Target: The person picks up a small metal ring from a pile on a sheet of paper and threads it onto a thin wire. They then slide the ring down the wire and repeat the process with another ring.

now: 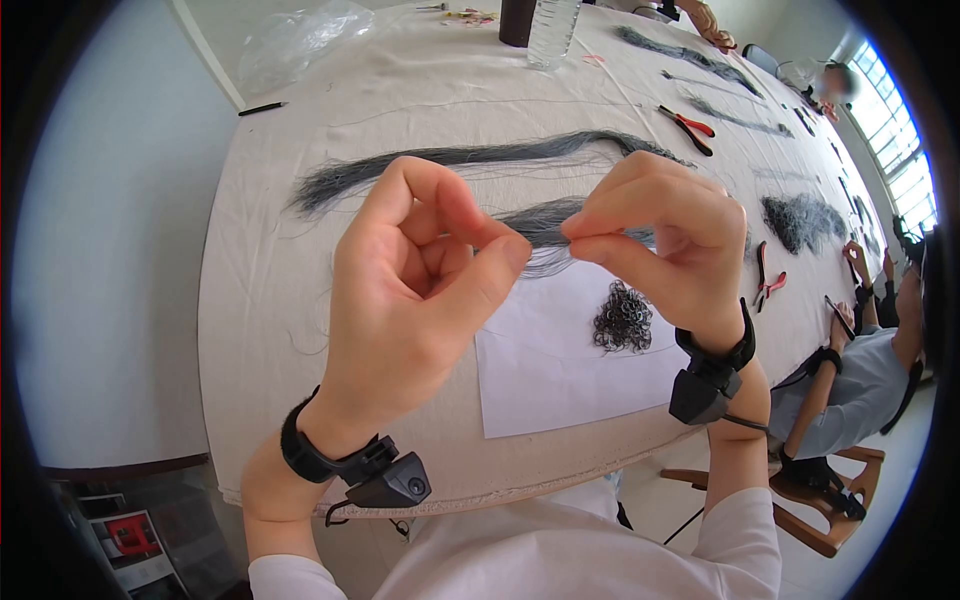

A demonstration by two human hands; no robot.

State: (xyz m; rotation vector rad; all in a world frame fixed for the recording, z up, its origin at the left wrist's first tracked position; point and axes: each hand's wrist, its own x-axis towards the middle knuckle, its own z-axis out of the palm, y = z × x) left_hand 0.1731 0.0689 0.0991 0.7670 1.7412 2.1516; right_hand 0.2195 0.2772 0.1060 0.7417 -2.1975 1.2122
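My left hand (pixel 410 285) is raised over the table, thumb and forefinger pressed together in a pinch. Facing it, my right hand (pixel 675 235) also pinches, a short gap away from the left fingertips. Whatever lies between the fingers of either hand is too fine to make out. Behind the fingertips a bundle of grey wire-like strands (pixel 548 222) lies on the table, partly hidden by both hands. Below them a sheet of white paper (pixel 560 390) bears a heap of small dark rings (pixel 623 318). A longer grey bundle (pixel 460 156) stretches across farther back.
Red-and-black pliers (pixel 690 130) lie back right, with a second pair (pixel 768 278) near my right wrist. A clear bottle (pixel 553 35) and a dark cup (pixel 516 22) stand at the back. A black pen (pixel 262 109) lies left. Another person (pixel 850 385) sits at right.
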